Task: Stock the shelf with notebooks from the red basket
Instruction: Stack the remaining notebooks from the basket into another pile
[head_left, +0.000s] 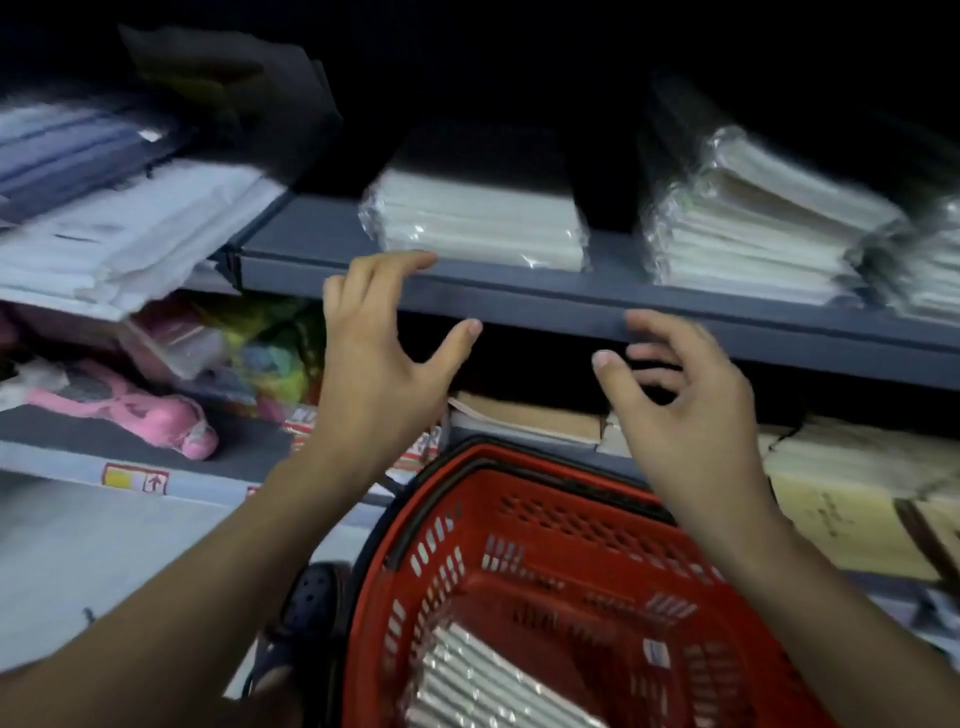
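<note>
Both hands empty, fingers spread: left hand (382, 358) near shelf (519, 301) edge, right hand (685, 415) above red basket (415, 525); wrapped notebooks (478, 686) inside.

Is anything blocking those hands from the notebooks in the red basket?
Nothing visible. Both the left hand and right hand are empty above the basket, and the notebooks lie uncovered in it.
</note>
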